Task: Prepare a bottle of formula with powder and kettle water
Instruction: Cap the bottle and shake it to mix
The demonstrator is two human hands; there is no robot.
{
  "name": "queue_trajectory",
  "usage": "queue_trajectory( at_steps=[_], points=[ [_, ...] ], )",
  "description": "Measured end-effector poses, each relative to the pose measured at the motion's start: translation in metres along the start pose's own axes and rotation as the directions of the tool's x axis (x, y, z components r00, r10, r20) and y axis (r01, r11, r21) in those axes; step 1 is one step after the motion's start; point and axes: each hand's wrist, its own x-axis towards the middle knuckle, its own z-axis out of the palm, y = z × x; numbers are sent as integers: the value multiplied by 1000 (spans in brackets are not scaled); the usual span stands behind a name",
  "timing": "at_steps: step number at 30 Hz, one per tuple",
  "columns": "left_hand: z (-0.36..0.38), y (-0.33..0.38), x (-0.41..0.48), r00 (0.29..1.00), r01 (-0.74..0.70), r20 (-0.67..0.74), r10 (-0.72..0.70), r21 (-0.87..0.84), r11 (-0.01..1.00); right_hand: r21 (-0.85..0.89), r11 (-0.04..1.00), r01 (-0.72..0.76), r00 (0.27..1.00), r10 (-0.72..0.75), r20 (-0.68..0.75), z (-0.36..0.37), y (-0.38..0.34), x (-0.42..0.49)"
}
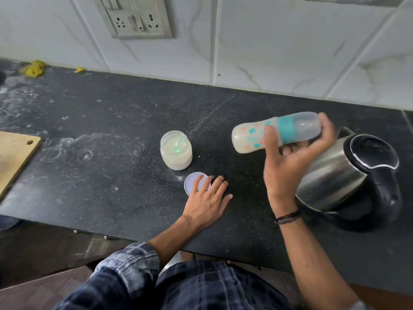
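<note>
Here we see the right hand (288,162) raised above the black counter (111,130), closed around a baby bottle (277,132) that lies nearly on its side in the air. The thumb crosses the patterned body near the teal collar, and the fingers wrap behind the clear cap end, which points toward three o'clock. The bottle's base points toward nine o'clock, and pale milky liquid shows inside the body. A dark band sits on the right wrist.

The left hand (206,198) lies flat and open on the counter, palm down, fingers spread toward twelve o'clock. Its fingertips rest on the edge of a round white lid (193,181), which lies flat just at eleven o'clock of the hand; it grips nothing.

At twelve o'clock of the lid, near but apart from it, stands the open powder jar (176,151), clear plastic, with pale powder inside and a green scoop (180,145) leaning in it. Loose specks of powder dot the counter around the jar.

At three o'clock of the right hand, partly behind it, stands the steel kettle (348,175) with a black lid and handle, its lid down.

At nine o'clock, at the frame's edge, we see the corner of a wooden board (13,153). At twelve o'clock a switch plate (136,16) sits on the tiled wall (290,52).
</note>
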Motion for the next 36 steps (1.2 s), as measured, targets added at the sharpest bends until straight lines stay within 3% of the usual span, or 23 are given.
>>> queue_trajectory(
  at_steps=[3, 6, 8, 11, 19, 24, 36],
  points=[
    [1, 0, -1, 1000, -11, -14, 11, -1, 1000, -162, 987, 1, 988, 25, 155, -5, 7, -5],
    [0, 0, 1, 1000, -4, -6, 4, -8, 1000, -108, 994, 33, 995, -23, 98, -15, 12, -7],
    [0, 0, 0, 1000, 0, 1, 0, 1, 1000, -210, 977, 34, 991, -6, 131, -18, 21, -5],
    [0, 0, -1, 1000, -12, -14, 13, 10, 1000, -431, 900, 62, 961, 62, 268, -24, 47, -8],
    [0, 0, -1, 1000, -1, -3, 1, -11, 1000, -632, 705, 323, 865, 51, 499, -29, 96, -23],
    [-1, 1, 0, 1000, 9, 13, -8, -13, 1000, -642, 679, 356, 847, 56, 529, -33, 106, -30],
    [0, 0, -1, 1000, 4, 26, -4, -9, 1000, -653, 721, 232, 883, 125, 453, -28, 111, -40]
  ],
)
